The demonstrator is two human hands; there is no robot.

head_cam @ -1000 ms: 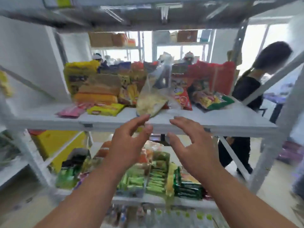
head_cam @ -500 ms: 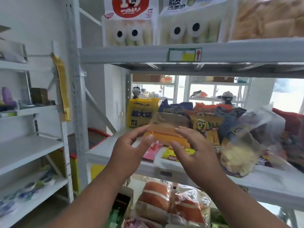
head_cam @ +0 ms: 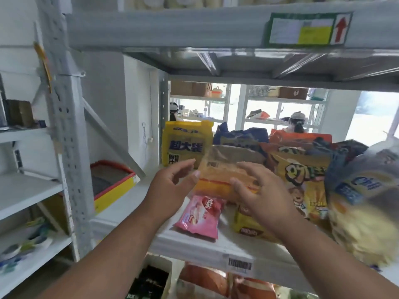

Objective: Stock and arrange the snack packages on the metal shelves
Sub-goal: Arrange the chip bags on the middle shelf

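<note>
Head view: both hands are up at the middle metal shelf (head_cam: 216,244), fingers spread and loosely curved, nothing gripped. Left hand (head_cam: 170,190) sits just left of the orange-and-brown snack bag (head_cam: 224,175); its thumb tip looks to be at the bag's left edge, but motion blur makes contact hard to call. Right hand (head_cam: 261,197) covers the bag's lower right part, fingers laid over it rather than curled round it.

Relative to the hands: pink wafer pack (head_cam: 200,214) lies flat on the shelf just below and between them. Yellow wafer pack (head_cam: 248,227) is under the right hand. Tall yellow bag (head_cam: 185,143) stands behind the left hand. Orange cartoon-print bag (head_cam: 302,175) is right of the right hand, and a clear bag of pale chips (head_cam: 362,212) leans at the far right, badly blurred.

Versus half a second ago: camera has closed in on the same shelf and everything reads larger. Hands have kept the same bracketing pose around the orange-and-brown bag. The pink and yellow packs are now much more exposed below the hands. Shelf label (head_cam: 306,29) with the red arrow has shifted to the upper right.
</note>
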